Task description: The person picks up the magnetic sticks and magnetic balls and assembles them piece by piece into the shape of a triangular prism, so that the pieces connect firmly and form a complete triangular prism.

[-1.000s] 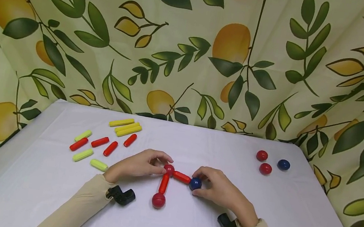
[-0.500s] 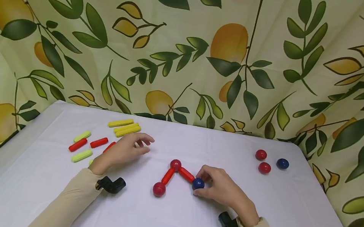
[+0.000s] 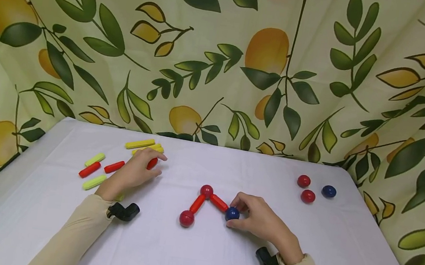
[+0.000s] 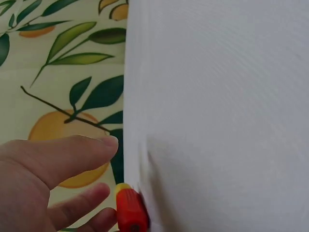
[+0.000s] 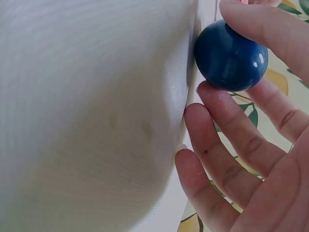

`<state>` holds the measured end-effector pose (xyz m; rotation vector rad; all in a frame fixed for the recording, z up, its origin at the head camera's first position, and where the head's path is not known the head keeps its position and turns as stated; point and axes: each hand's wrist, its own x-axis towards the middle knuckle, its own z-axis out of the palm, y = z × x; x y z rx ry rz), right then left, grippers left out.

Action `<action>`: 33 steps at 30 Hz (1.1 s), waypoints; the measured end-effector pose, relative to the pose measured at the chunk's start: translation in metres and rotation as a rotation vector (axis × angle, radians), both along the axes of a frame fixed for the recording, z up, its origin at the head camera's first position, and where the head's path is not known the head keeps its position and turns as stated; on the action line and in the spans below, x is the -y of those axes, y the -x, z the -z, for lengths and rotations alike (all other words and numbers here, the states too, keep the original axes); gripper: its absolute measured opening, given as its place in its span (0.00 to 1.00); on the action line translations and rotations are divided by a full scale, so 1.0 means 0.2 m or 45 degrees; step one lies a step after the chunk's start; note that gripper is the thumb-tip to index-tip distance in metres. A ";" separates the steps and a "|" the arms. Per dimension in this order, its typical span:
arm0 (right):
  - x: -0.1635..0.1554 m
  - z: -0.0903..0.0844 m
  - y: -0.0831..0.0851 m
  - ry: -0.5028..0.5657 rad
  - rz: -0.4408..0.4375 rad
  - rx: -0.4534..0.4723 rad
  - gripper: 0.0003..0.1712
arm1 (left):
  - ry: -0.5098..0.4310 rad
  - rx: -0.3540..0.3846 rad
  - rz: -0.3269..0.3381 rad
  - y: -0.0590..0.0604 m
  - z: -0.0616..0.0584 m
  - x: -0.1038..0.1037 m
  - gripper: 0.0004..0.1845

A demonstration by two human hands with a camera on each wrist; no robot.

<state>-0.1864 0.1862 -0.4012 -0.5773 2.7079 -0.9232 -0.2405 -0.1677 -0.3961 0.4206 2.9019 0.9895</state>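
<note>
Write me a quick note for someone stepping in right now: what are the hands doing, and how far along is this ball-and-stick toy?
Right hand: grips the blue ball at the end of the chain.
Left hand: over the loose sticks, fingers curled at a red stick; a firm grip cannot be confirmed.
Done: red ball, red rod, red ball, red rod and the blue ball joined in a bent line on the white table.
Spare: yellow and red sticks at the left; two red balls and a blue ball at the right.
Left, probably: add more sticks and balls.
</note>
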 end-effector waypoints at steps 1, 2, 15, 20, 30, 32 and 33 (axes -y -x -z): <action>0.00 0.00 0.00 0.002 0.000 0.002 0.20 | 0.012 0.007 -0.001 0.00 0.00 0.00 0.20; 0.00 0.00 0.00 0.002 0.001 0.003 0.19 | 0.023 0.003 0.006 0.00 0.01 0.01 0.20; 0.01 -0.02 -0.01 -0.037 -0.008 -0.010 0.19 | 0.006 0.100 0.073 -0.01 0.01 -0.02 0.23; 0.02 -0.02 -0.01 -0.045 -0.024 -0.020 0.19 | 0.040 0.136 0.053 0.00 0.01 -0.02 0.21; 0.03 -0.01 -0.01 -0.032 -0.041 -0.015 0.19 | 0.085 0.223 0.072 0.00 0.00 -0.04 0.16; 0.03 -0.01 -0.01 -0.027 -0.042 -0.012 0.19 | 0.083 0.219 0.083 0.00 -0.01 -0.05 0.15; 0.03 -0.01 -0.01 -0.025 -0.042 -0.013 0.19 | 0.085 0.208 0.098 0.00 -0.01 -0.05 0.15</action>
